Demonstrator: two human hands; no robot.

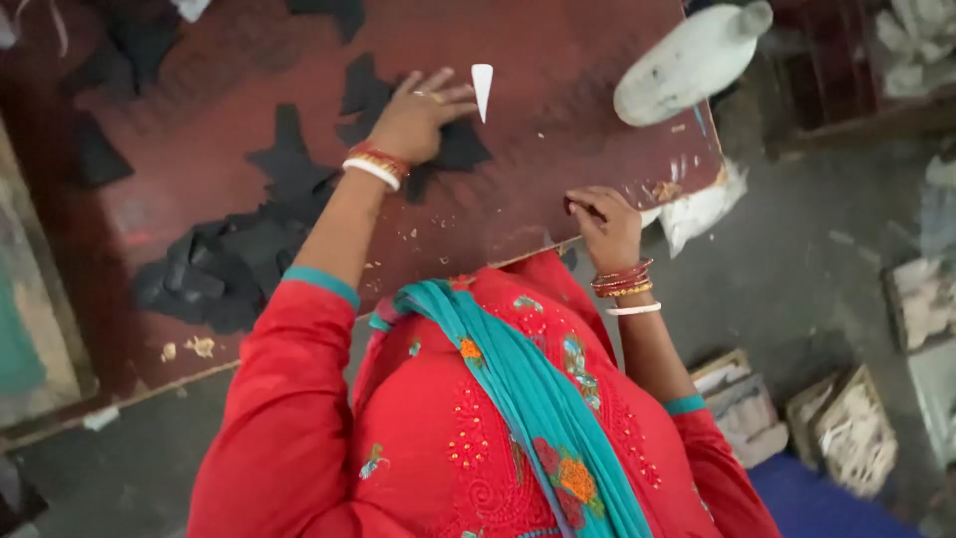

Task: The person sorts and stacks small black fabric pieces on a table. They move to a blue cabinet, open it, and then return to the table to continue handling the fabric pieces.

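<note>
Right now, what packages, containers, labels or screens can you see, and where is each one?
White plastic bottle: lying on its side at the far right corner of the dark red table, smudged.
Open boxes: on the floor to the right, brownish, holding pale pieces.
No labels, signs or screens can be made out.

Packages in your view:

- White plastic bottle (pixel 692 62), lying on its side at the far right corner of your table (pixel 558 60); grubby, capped, label side not visible.
- Open cartons (pixel 846 430) on the floor to your right, brownish, filled with pale pieces, possibly cut material.

No labels, signs or screens show.
</note>
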